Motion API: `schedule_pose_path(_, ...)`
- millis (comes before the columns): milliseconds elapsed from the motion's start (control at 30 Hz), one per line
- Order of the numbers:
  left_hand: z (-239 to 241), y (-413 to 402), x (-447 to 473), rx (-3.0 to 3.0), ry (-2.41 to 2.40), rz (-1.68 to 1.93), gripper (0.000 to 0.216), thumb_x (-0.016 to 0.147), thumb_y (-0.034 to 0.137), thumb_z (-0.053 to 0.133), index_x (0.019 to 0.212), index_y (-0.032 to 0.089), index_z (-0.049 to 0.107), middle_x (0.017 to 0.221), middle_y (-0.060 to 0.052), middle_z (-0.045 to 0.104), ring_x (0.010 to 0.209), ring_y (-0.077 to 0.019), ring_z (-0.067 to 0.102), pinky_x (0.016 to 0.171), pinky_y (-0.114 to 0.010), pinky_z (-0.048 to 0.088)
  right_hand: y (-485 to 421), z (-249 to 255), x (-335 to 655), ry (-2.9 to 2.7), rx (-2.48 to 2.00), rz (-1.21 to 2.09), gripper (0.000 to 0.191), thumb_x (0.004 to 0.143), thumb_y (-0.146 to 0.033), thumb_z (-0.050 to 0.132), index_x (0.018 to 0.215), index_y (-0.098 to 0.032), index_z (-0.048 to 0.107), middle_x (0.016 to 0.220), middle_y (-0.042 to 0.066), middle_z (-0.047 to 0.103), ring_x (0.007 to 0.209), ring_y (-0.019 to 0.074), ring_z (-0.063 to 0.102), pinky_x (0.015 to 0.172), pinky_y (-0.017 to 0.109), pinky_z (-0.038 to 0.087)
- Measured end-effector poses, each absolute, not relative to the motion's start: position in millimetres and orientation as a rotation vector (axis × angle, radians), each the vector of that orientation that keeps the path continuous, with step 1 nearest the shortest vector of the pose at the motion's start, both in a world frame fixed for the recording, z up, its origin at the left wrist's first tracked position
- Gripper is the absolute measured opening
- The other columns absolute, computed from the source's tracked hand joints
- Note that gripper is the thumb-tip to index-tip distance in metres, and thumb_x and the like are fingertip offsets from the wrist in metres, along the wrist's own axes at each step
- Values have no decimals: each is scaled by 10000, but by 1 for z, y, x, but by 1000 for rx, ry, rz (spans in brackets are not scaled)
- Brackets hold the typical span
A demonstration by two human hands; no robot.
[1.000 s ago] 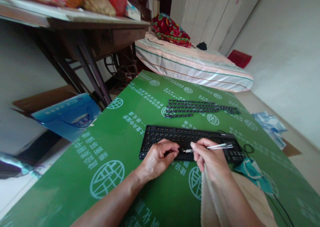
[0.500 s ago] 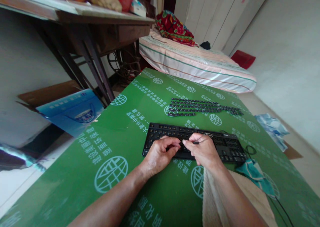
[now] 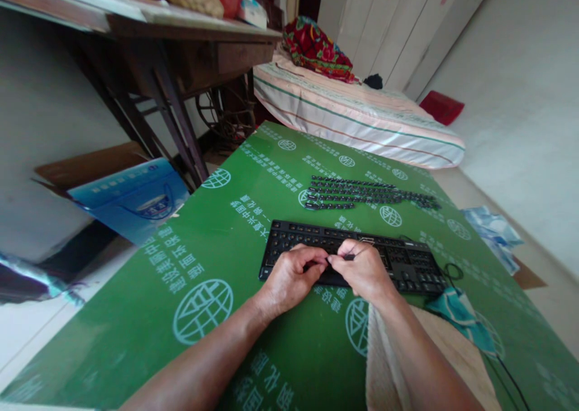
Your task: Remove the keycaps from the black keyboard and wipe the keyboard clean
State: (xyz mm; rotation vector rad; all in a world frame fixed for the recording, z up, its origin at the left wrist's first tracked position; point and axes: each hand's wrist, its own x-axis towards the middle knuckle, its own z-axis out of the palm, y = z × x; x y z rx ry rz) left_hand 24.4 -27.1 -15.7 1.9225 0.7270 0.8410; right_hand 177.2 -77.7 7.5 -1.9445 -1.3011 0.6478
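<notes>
A black computer keyboard [image 3: 312, 236] lies on the green table, most of its keycaps off and several still on at its right end. My left hand [image 3: 294, 275] is over its lower middle, thumb and forefinger pinched. Against these fingertips my right hand [image 3: 362, 271] pinches too, and a tiny dark piece, perhaps a keycap, shows between them. Curled in my right hand is what looks like a wire keycap puller [image 3: 367, 240], its thin wires sticking out above the knuckles. Behind the keyboard, loose black keycaps [image 3: 353, 191] lie in several rows.
On the right of the green table [image 3: 136, 338] are a teal checked cloth [image 3: 465, 317], a beige cloth [image 3: 446, 338] under my right forearm, and a black cable [image 3: 511, 378]. A bed [image 3: 362, 109] stands beyond, a wooden sewing table [image 3: 190, 43] at the left, a blue box [image 3: 136, 200] below.
My right hand has shifted slightly left, and its fingertips now meet those of my left hand. The wires in it moved along. Keyboard and keycap rows stay in place.
</notes>
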Motion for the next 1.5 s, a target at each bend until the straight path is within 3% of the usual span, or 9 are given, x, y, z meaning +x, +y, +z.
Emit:
schedule_pose_path(333,-12,-28,28,2070,752,788,189,758,81,544,879,172,659,824,-33,687,822,-174,609,755,-289,487,-78,-6,179,-1291,-1900,588,77,648,-225,536,582,-219,497,448,-69,458,379,90,408,389,199,284)
schedule_pose_path(600,21,-45,38,2466,892,455,173,755,65,496,835,171,608,804,-63,642,846,-226,565,779,-341,462,-75,-10,183,-1280,-1797,627,81,610,-206,533,564,-213,467,514,-55,488,496,108,451,493,211,338)
schedule_pose_path(733,17,-41,51,2445,958,375,214,724,90,540,905,180,609,873,-59,655,849,-230,587,769,-333,462,-75,-11,181,-1249,-1767,661,80,629,-202,513,572,-214,459,532,-52,495,512,111,456,498,213,336)
schedule_pose_path(900,-2,-30,55,2370,930,419,151,772,144,522,866,194,629,855,-32,609,765,-176,596,642,-248,452,-77,-14,181,-1221,-1724,648,83,605,-158,477,569,-217,431,496,-69,420,482,100,401,460,209,280)
schedule_pose_path(1233,-6,-29,52,2385,883,422,147,831,159,498,791,193,636,857,-21,583,770,-151,586,668,-221,452,-79,-19,179,-1141,-1657,642,98,610,-131,461,590,-212,410,527,-70,370,503,92,360,474,204,277)
schedule_pose_path(1500,-10,-31,51,2372,847,506,190,888,218,454,861,172,636,874,-45,587,773,-158,590,692,-234,464,-79,-11,181,-1030,-1568,741,140,651,-152,512,589,-211,402,506,-76,368,467,84,365,439,199,281)
